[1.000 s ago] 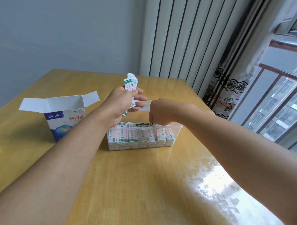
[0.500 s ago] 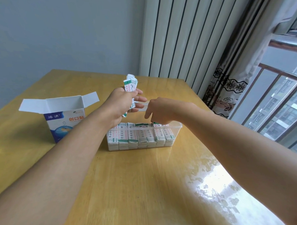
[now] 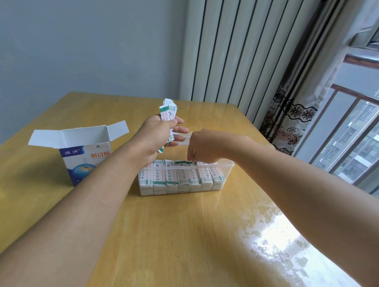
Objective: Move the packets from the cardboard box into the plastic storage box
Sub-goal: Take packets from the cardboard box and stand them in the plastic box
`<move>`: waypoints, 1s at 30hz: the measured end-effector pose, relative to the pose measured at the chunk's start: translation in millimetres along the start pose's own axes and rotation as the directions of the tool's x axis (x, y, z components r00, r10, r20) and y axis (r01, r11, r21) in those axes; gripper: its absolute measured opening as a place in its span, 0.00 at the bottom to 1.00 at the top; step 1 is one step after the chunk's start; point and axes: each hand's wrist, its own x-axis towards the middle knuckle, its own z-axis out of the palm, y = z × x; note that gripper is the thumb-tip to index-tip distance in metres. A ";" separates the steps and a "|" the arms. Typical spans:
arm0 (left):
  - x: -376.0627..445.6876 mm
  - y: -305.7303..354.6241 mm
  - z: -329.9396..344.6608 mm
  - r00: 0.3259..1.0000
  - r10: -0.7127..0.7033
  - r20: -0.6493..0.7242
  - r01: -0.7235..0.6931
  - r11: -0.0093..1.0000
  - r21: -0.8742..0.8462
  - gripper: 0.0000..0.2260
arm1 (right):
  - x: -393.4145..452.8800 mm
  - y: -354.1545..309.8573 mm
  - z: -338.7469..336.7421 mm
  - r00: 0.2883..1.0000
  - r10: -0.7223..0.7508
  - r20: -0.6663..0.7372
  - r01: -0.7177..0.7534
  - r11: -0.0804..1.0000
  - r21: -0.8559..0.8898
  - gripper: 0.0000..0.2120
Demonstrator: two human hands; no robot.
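A clear plastic storage box (image 3: 228,176) stands mid-table, packed with rows of upright white-and-green packets (image 3: 170,176). My left hand (image 3: 156,136) hovers just behind its left half and grips a bundle of packets (image 3: 167,110) that sticks up out of the fist. My right hand (image 3: 206,146) is over the middle of the box, fingers curled downward, fingertips pinching a packet at the top of the row. The open cardboard box (image 3: 86,162), white and blue with its flaps up, stands to the left; its inside is hidden from here.
The wooden table (image 3: 177,240) has a bright glare patch at the right front. Behind it are a white ribbed panel (image 3: 234,45) and a patterned curtain (image 3: 290,118); a window with a railing is at the right.
My right hand rose toward the bundle in my left hand, then came back down to the packet row in the plastic box. My left hand stayed put.
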 end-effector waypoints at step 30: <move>-5.0 0.0 2.0 0.989 -0.116 0.096 0.118 0.993 -0.011 0.09 | -2.3 3.6 -6.5 0.981 0.150 -0.121 -0.134 0.982 0.130 0.21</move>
